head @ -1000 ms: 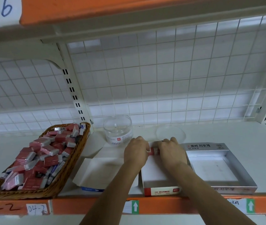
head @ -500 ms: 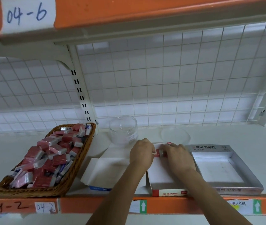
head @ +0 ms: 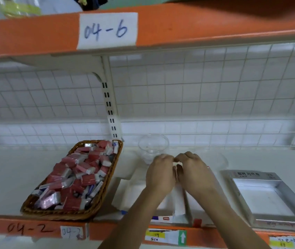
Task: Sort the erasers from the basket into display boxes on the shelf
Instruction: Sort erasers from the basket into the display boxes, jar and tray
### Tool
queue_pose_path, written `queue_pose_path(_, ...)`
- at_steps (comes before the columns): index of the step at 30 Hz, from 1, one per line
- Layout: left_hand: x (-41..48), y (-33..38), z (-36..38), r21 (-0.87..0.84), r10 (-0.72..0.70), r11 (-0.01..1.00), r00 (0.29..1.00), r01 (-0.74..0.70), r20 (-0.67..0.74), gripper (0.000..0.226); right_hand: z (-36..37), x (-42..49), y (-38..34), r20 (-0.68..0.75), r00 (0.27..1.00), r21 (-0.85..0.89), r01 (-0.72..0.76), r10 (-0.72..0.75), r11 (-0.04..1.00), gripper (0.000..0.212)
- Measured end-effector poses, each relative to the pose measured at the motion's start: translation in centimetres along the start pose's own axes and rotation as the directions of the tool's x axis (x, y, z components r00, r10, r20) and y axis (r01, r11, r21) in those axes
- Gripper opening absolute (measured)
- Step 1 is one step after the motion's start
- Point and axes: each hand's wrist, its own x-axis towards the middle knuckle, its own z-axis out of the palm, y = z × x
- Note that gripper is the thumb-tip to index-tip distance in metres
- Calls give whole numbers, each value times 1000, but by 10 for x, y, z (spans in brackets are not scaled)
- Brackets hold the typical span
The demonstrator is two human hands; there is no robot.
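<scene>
A wicker basket [head: 98, 209] at the shelf's left holds several red and white wrapped erasers [head: 82, 169]. My left hand [head: 161, 175] and my right hand [head: 195, 173] meet fingertip to fingertip above the back of the white display box with a red front [head: 179, 205]. Their curled fingers pinch a small pale eraser [head: 176, 163] between them, and it is mostly hidden and blurred. A white open box [head: 132, 193] lies left of my arms. A silver display box [head: 286, 193] lies at the right with nothing in it.
A clear plastic jar [head: 153, 146] stands behind my hands and its clear lid [head: 219, 159] lies to the right. A wire grid backs the shelf, an upright bracket [head: 111, 112] rises behind the basket, and an orange upper shelf edge [head: 197, 27] hangs overhead.
My hands have drawn closer together and lifted slightly toward the jar. The eraser's red wrapper, visible between my fingers earlier, is now almost covered. The view has tilted upward.
</scene>
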Motion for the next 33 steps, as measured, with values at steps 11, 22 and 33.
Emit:
queue_pose_path(11, -53, -89, -111, 328, -179, 922, 978, 206, -111, 38, 41, 14, -136, 59, 973, 377, 186, -224, 907, 23)
queue_pose_path(22, -83, -142, -148, 301, -306, 917, 946, 261, 111, 53, 79, 0, -185, 183, 942, 417, 183, -280, 890, 23)
queue_pose_path(33, -80, -165, -138, 209, -203, 950, 968, 231, -147, 29, 88, 1, -177, 131, 962, 469, 151, -238, 870, 13)
